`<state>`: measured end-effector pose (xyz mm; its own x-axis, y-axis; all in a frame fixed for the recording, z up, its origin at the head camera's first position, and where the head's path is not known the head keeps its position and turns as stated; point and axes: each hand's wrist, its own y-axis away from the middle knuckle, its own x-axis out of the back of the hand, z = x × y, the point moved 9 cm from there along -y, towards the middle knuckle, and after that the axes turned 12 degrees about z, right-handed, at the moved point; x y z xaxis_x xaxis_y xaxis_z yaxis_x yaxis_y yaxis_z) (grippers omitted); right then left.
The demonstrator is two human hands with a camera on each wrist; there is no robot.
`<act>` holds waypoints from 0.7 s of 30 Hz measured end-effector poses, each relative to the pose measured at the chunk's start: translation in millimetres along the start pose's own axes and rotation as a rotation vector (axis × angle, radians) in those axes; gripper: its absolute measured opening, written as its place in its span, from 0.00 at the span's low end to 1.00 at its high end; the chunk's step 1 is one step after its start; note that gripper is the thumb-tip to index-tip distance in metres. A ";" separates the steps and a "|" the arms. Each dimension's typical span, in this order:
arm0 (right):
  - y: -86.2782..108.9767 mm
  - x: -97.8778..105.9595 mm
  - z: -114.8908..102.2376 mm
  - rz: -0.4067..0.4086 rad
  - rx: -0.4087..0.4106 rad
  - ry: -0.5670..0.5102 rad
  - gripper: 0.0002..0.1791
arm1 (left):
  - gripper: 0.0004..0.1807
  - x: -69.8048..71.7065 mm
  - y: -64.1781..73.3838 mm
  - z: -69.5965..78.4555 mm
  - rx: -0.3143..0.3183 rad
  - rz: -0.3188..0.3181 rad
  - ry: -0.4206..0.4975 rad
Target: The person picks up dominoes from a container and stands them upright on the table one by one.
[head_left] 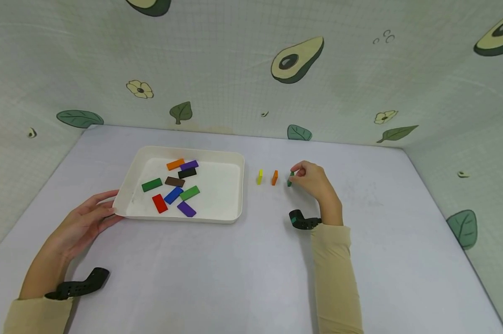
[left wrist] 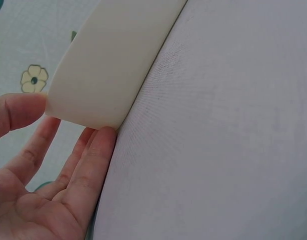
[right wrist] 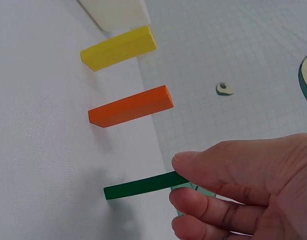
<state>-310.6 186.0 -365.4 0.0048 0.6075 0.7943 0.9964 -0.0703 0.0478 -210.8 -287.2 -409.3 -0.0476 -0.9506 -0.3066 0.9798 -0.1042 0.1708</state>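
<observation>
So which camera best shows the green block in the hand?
Right wrist: the green block is large, only one end hidden by the hand. Head shows it small, partly covered; left wrist doesn't show it.

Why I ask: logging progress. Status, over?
Left hand touching tray. Right hand pinching green block, upright. Orange block standing beside it; no obstruction seen.

The fingers [right wrist: 186,201] of the right hand [right wrist: 258,175] hide the dark green block's [right wrist: 143,186] upper end; whether its foot touches the counter [head_left: 218,273] is unclear. In the left wrist view, the white tray [left wrist: 106,60] runs off the top, its wall hiding the blocks [head_left: 173,195] inside; the head view cuts off both sleeves [head_left: 337,278]
</observation>
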 end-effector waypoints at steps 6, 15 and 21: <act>0.5 0.6 -2.1 -0.003 0.009 0.013 0.17 | 0.22 -0.7 0.7 1.1 0.000 -0.004 0.005; 3.4 7.3 -4.9 -0.008 0.003 0.029 0.19 | 0.22 -1.5 1.0 1.7 0.001 -0.010 -0.008; 7.5 16.9 -11.7 0.007 0.022 0.026 0.21 | 0.22 -1.6 1.4 2.0 -0.002 -0.012 -0.006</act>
<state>-304.0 186.4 -344.6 0.0096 0.5860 0.8103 0.9980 -0.0566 0.0291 -209.8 -286.4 -406.7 -0.0608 -0.9510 -0.3033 0.9795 -0.1153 0.1651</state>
